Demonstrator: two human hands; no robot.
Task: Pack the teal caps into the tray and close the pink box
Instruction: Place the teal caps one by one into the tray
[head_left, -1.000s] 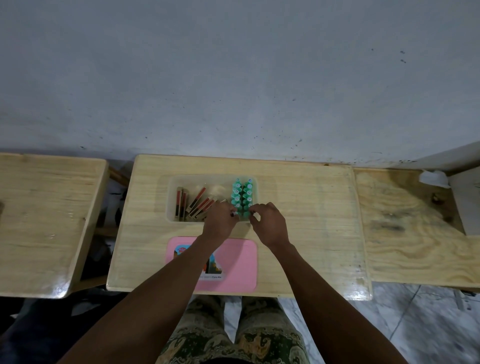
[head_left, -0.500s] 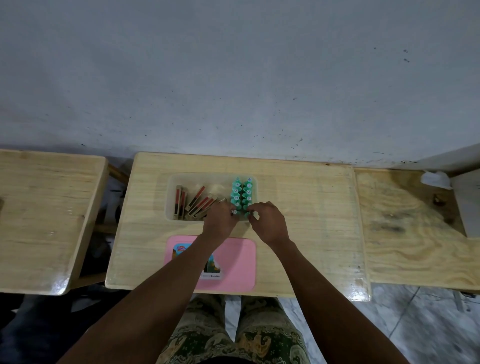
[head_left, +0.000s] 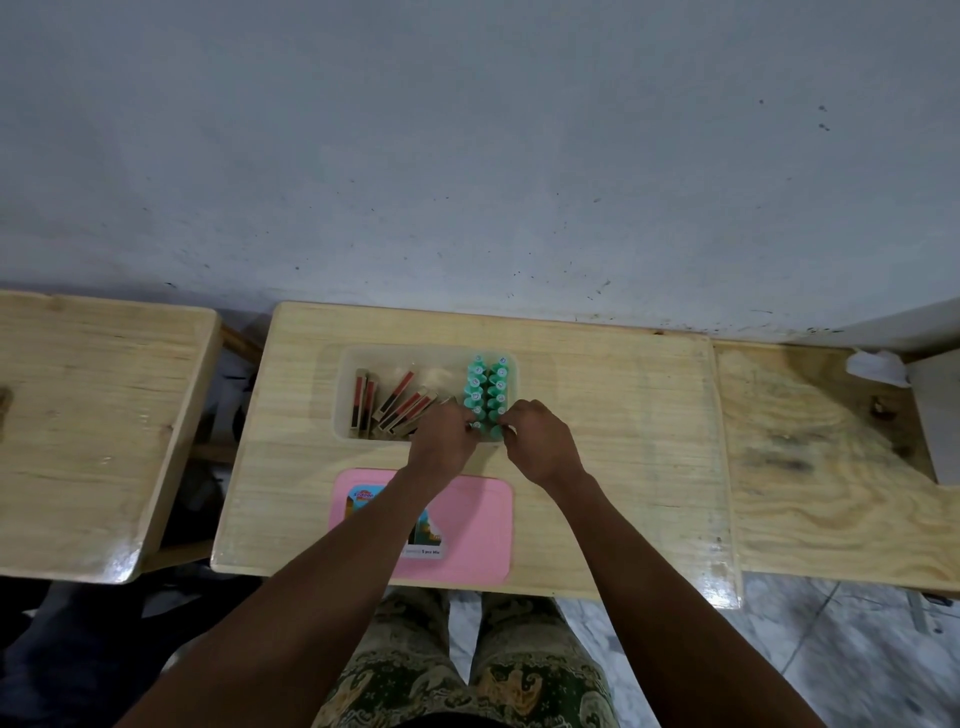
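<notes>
**A:** What do we have at the hands?

**B:** At the centre of the frame both hands meet at the near end of the teal caps (head_left: 487, 387). Our right hand (head_left: 540, 447) is curled, with its fingertips pinching the nearest cap of the right row. Our left hand (head_left: 441, 441) is curled too, with its tips against the nearest cap of the left row. We cannot tell whether it grips that cap or only presses on it, because the knuckles hide the tips.

**A:** And where do the caps sit?

**B:** They stand upright in two tight rows along the right side of the clear tray (head_left: 349, 384), just above the hands. Red and tan sticks (head_left: 397, 408) lie loose in the tray's left part.

**A:** How do we seat these last ones well?

**B:** We judge that the packing is almost finished. We should push each near cap straight down and snug against the one behind it. One hand can steady the rows so that none of them tip toward the sticks. We should keep the tops level, or the cover may not sit flat.

**A:** And the pink box?

**B:** The pink box (head_left: 467, 525) lies flat below the hands, partly under our forearms, near the front edge of the wooden desk (head_left: 613, 415). It is not yet on the tray.
</notes>
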